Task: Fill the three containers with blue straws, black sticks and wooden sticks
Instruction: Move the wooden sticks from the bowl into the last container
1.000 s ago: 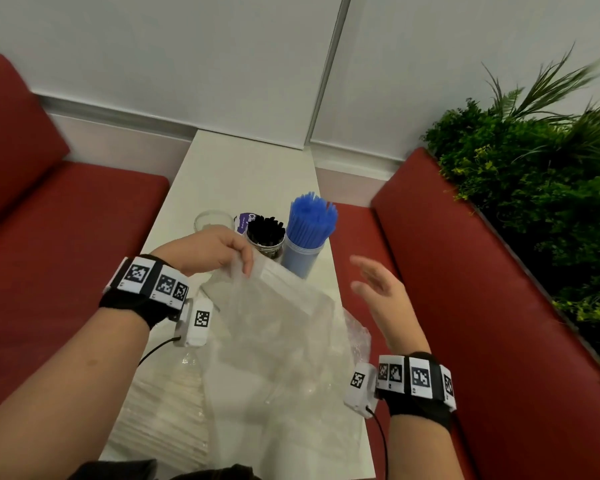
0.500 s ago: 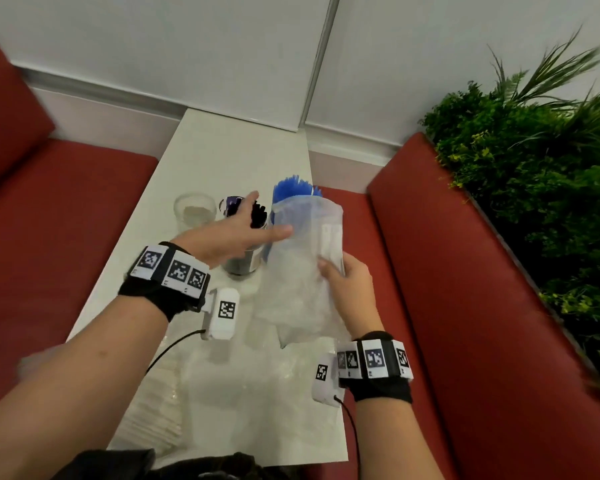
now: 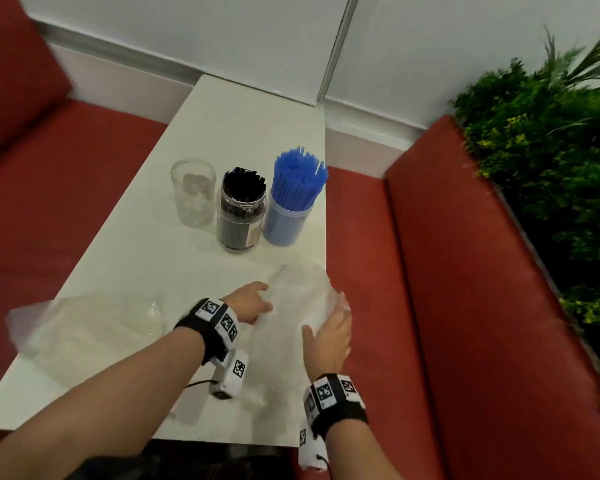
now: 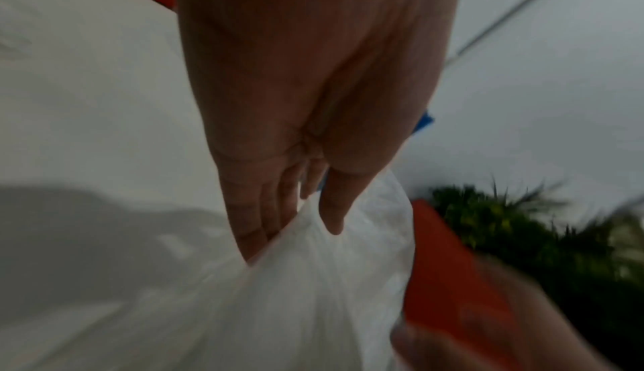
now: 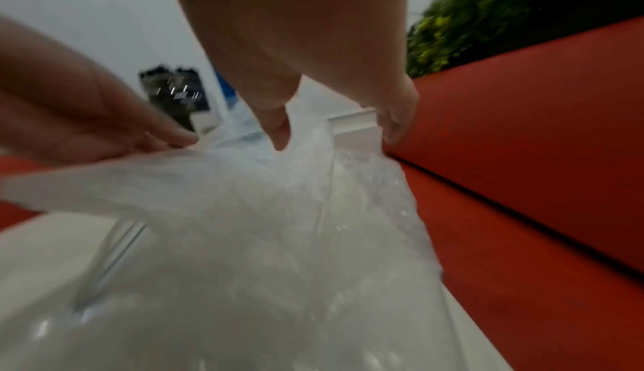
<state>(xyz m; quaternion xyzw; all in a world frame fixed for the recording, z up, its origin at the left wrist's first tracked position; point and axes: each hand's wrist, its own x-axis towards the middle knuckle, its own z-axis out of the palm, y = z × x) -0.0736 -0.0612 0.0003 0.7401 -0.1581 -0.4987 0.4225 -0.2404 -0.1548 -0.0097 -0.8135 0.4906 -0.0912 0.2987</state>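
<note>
Three containers stand in a row on the white table: an empty clear cup, a jar packed with black sticks, and a blue cup full of blue straws. In front of them a crumpled clear plastic bag lies low at the table's right edge. My left hand pinches its left side between thumb and fingers. My right hand cups its right side, thumb and fingers curled down over the plastic. No wooden sticks show clearly.
A second clear bag with pale contents lies flat at the table's near left. Red bench seats flank the table on both sides. Green plants rise behind the right bench. A white wall closes the far end.
Both hands have brought the plastic bag down and toward me, from in front of the containers to the table's near right. The containers now stand uncovered.
</note>
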